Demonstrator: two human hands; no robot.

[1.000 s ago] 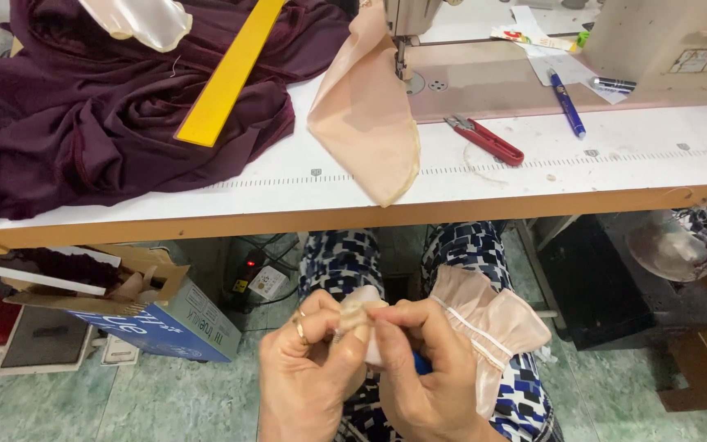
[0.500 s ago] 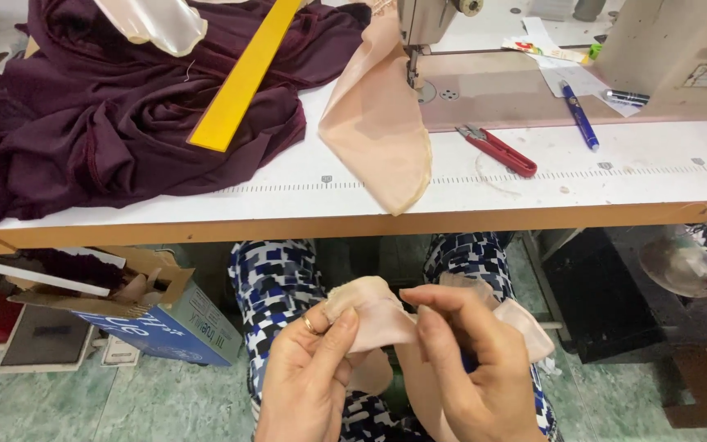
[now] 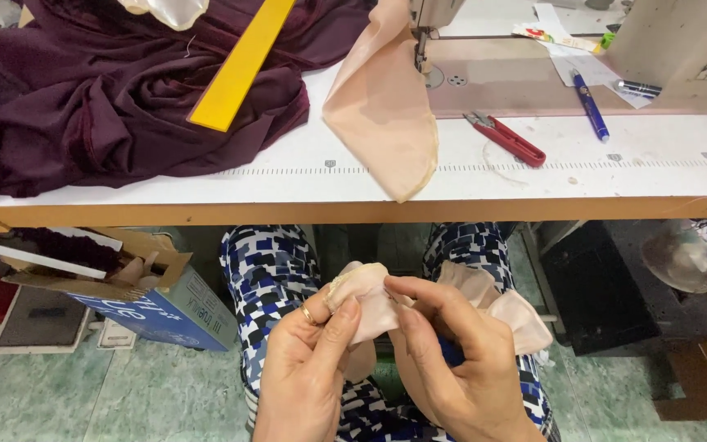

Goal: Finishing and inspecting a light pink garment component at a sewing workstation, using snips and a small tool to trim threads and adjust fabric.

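White worktop (image 3: 615, 176) carries maroon cloth (image 3: 116, 106), a yellow ruler (image 3: 241, 65) and red snips (image 3: 507, 139). Below it, over the lap, left hand (image 3: 308, 372) and right hand (image 3: 452, 368) pinch a peach fabric piece (image 3: 370, 299), fingers (image 3: 341, 327) closed on it.

From up here I see a white sewing table (image 3: 615, 164) with a wooden front edge, carrying a heap of dark maroon cloth (image 3: 100, 115) at its left with a yellow ruler (image 3: 243, 64) lying across it. A peach fabric piece (image 3: 382, 115) hangs over the front edge under the sewing machine (image 3: 550, 74). Red thread snips (image 3: 507, 139) and a blue pen (image 3: 589, 105) lie to its right.
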